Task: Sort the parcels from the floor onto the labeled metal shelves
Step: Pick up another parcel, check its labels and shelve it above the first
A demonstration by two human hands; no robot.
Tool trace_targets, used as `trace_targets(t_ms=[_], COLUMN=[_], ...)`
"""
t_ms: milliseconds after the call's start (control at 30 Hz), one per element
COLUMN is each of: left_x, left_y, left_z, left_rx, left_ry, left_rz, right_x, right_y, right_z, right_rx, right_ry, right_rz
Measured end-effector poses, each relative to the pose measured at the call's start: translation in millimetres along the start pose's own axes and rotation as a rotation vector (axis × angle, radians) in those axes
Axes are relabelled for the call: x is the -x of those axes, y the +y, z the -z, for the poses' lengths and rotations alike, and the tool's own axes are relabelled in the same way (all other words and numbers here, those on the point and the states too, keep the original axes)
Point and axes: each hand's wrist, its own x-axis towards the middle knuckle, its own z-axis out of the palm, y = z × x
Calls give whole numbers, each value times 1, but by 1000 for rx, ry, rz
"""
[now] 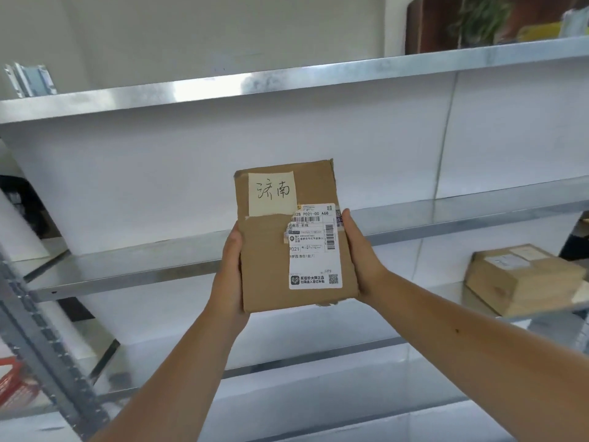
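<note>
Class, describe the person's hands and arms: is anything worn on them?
Nothing is worn: the left hand and right hand are bare, no gloves, rings or watch in view, and no sleeves show. The right forearm has one small dark spot.

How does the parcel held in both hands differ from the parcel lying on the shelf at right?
The held parcel is gripped upright between left hand and right hand; the shelf parcel lies flat on the metal shelf. The held parcel is thin, the shelf parcel looks thicker. Both are brown cardboard with a pale note and white label.
</note>
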Motion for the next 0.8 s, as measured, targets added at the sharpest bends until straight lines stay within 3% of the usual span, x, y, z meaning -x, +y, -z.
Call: trace_targets(t_ms=[367,800], left_x=[5,-38], left_y=[-48,-70], left_z=[-173,-264], left_rx=[-14,4], left_ry=[-58,-89], left_rz=[14,11], right_x=[78,69], right_y=[-73,-112], right_z=[145,243], right_rx=[-8,-34], right_ry=[92,144], right_rz=[67,25])
